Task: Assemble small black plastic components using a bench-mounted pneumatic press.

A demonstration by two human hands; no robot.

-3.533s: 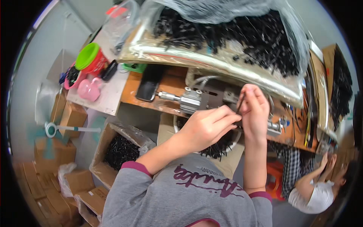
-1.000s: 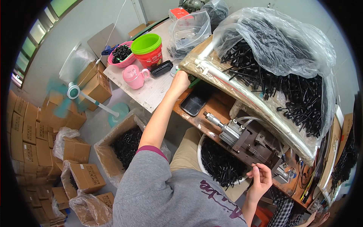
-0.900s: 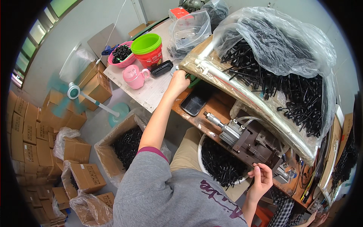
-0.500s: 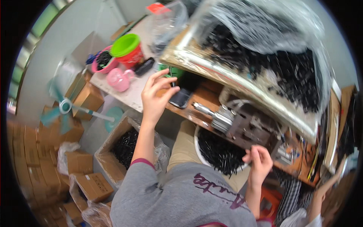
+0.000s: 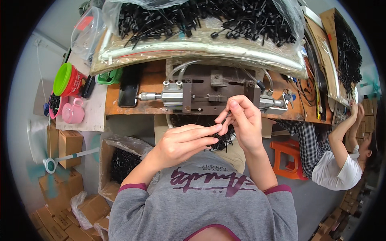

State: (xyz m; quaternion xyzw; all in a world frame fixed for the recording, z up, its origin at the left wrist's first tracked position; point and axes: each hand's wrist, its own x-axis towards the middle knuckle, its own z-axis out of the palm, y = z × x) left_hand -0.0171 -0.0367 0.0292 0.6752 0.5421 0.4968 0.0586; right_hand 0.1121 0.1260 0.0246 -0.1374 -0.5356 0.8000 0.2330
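Note:
My two hands meet just in front of the metal fixture. Between the thumb and finger of my right hand (image 5: 243,123) is a thin black stemmed part (image 5: 226,117), slanting down toward my left hand. My left hand (image 5: 183,143) is closed with its fingertips at the lower end of that part, the exact contact partly hidden. Behind them the fixture (image 5: 217,86) has a dark base with a silver cylinder (image 5: 173,96) on its left and another cylinder (image 5: 270,103) on its right. Below my hands, a container of similar black parts (image 5: 221,143) is mostly covered.
A plastic-lined tray (image 5: 201,50) heaped with black parts overhangs the bench. Left lie a phone (image 5: 128,93), a pink mug (image 5: 73,111) and a red-green bucket (image 5: 69,80). A carton (image 5: 107,188) and fan (image 5: 50,165) stand left; an orange stool (image 5: 288,160) and another person (image 5: 341,164) are right.
My left hand has come from the left side of the bench with a black part to meet my right hand. My right hand has risen toward the fixture. The view has turned and levelled.

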